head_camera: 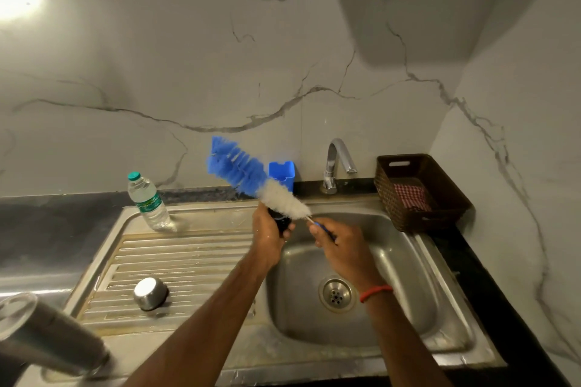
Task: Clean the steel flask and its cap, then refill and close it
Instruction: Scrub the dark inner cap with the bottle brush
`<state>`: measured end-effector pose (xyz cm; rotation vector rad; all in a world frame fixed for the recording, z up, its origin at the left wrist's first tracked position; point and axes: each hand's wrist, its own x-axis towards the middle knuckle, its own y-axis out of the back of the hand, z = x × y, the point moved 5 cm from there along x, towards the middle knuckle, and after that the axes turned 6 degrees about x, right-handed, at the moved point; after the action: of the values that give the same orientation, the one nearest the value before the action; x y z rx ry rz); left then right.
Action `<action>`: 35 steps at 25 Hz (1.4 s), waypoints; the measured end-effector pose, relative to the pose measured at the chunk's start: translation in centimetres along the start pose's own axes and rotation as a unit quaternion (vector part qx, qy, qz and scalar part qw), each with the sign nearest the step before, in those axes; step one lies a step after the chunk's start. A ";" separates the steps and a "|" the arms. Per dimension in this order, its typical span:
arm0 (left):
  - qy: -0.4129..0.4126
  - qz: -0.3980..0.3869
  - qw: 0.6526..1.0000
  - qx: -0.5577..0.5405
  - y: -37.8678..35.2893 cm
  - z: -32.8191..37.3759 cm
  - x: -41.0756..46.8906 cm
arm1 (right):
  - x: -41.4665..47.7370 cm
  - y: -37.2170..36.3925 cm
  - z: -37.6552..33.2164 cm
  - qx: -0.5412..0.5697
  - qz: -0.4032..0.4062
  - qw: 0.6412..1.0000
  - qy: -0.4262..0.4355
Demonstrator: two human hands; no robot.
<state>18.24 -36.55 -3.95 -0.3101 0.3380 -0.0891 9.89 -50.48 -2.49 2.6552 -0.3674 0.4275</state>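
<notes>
Item list, placed by the sink basin (408, 261).
- Left hand (267, 236): above the basin's left rim, clenched round a small black cap piece (282, 222).
- Right hand (342, 248): over the basin, grasping the handle of a bottle brush (239, 166). The blue-and-white bristles slant up-left past the black piece.
- Steel flask (47, 339): far left of the basin, near edge, blurred.
- Steel cap (150, 294): on the drainboard left of the basin.
- Water bottle (147, 203): left of the basin, at the back.
</notes>
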 end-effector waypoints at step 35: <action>-0.048 -0.015 0.989 0.136 -0.5 0.6 -1.5 | -0.7 0.5 3.5 -0.036 -0.028 0.996 -0.075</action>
<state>17.05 -36.65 -2.83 -0.0497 0.2224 -0.1487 9.92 -52.34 -5.52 2.6262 -0.3467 0.1947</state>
